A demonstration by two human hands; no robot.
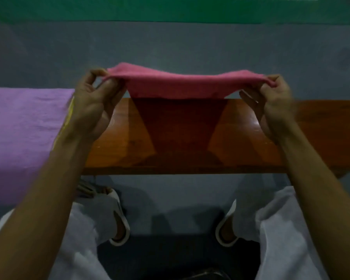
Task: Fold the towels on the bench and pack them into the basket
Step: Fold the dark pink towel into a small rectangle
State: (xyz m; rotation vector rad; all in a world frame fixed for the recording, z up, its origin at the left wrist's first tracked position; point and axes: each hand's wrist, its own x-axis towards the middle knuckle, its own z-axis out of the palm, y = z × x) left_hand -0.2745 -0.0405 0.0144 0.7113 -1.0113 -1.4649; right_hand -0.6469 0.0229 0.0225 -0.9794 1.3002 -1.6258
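A pink towel (176, 83) is stretched in the air above the wooden bench (321, 134). My left hand (93, 106) pinches its left corner and my right hand (275, 106) pinches its right corner. The towel hangs down between them and its lower part looks dark in shadow over the bench top. A purple towel (22, 126) lies spread over the left end of the bench, with a yellow edge (68, 116) showing beside it. No basket is in view.
The bench runs left to right across the middle of the view. Beyond it is grey floor and a green strip (170, 9) at the far edge. Below the bench are my legs in white trousers and white sandals (119, 225).
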